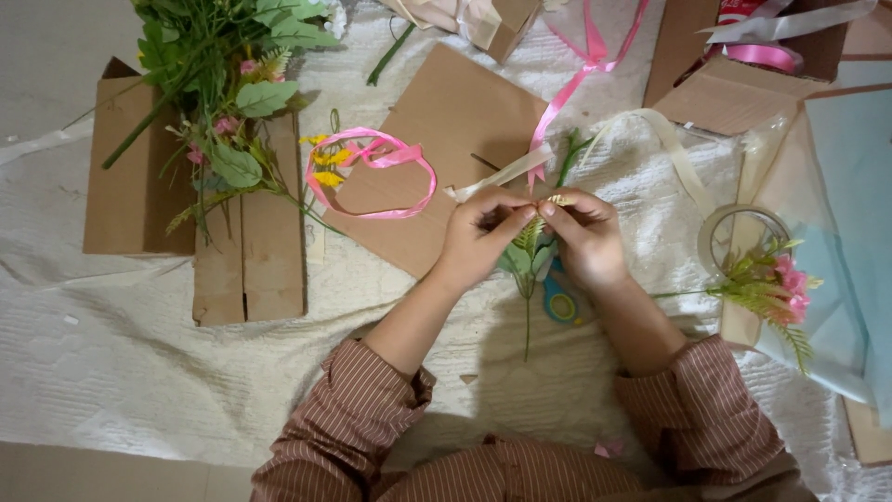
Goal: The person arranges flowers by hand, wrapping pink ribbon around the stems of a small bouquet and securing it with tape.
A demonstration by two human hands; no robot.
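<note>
**Hands pinching a cream ribbon over a white textured cloth**

I am looking down on a white, knobbly woven cloth (pixel 121 372) that covers the whole work surface, with a plain pale strip of floor showing at the bottom left corner. Flat brown cardboard pieces (pixel 251 260) lie across it on the left and in the centre.

My left hand (pixel 483 237) and right hand (pixel 585 237) meet in the middle, fingertips pressed together on a narrow cream fabric ribbon (pixel 506 174) that runs up and left from the pinch. Both hands are closed tight on it. Beneath them sits a small green leafy sprig with a thin stem (pixel 527 307), and I cannot tell whether the fingers hold it too.

A loop of pink satin ribbon (pixel 372 177) lies on the cardboard just left of the hands. A bunch of green artificial foliage with pink and yellow blossoms (pixel 223 102) rests at the upper left. To the right are a clear tape roll (pixel 739 232), a pink-flowered fern sprig (pixel 776 284) and pale blue tissue paper (pixel 850 214). A blue and yellow round tool (pixel 559 302) lies partly hidden under my right wrist
</note>
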